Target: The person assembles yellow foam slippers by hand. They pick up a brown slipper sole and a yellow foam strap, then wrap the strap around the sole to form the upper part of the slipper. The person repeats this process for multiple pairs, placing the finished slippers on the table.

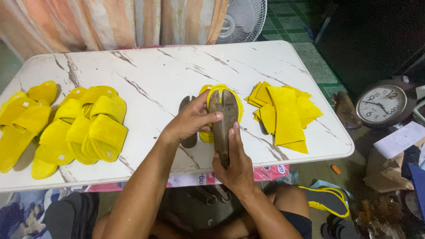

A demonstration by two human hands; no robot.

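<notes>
Brown shoe last on yellow sole, clasped by left hand & right hand. No containers; yellow slippers w/ cut pieces loose on table.

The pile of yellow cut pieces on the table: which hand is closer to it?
Right. The right hand grips the wooden form just left of the yellow cut pieces; the left hand is farther left.

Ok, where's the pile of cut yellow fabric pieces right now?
In the head view, the cut yellow fabric pieces lie on the right part of the marble-patterned table, just right of the wooden shoe last that both hands hold.
</notes>
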